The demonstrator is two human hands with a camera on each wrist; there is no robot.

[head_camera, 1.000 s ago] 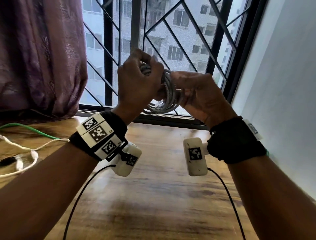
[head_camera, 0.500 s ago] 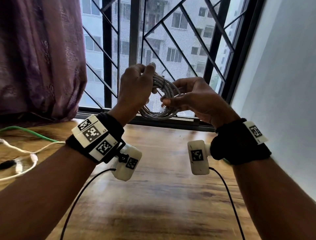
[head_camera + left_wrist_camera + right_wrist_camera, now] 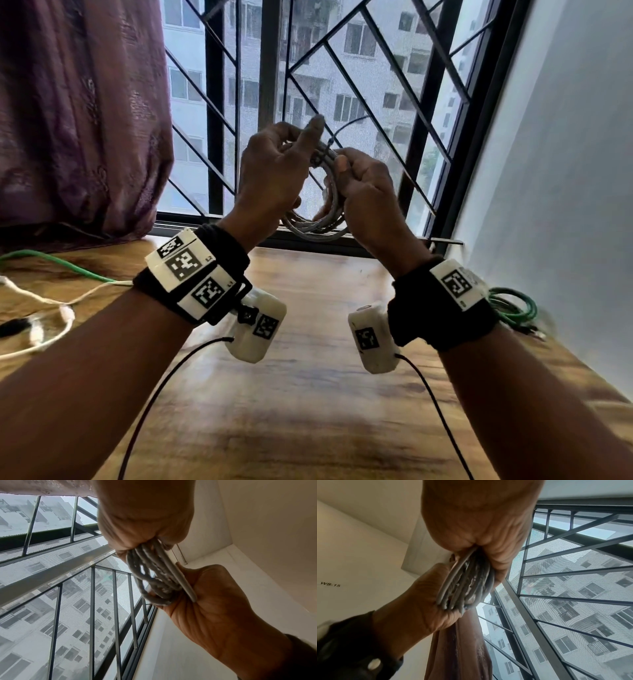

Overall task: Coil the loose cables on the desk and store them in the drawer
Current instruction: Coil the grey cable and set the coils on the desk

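grey cable coil [image 3: 318, 219] held up before the window grille | left hand [image 3: 270, 174] and right hand [image 3: 366, 185] both gripping its loops | risk: free tail springs out, loops unwind | drawer unseen

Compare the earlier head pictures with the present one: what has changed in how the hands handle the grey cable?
The left hand lifted a finger straight, and a loose cable end now arcs above the grey cable coil. The right hand grips the coil as before, above the desk.
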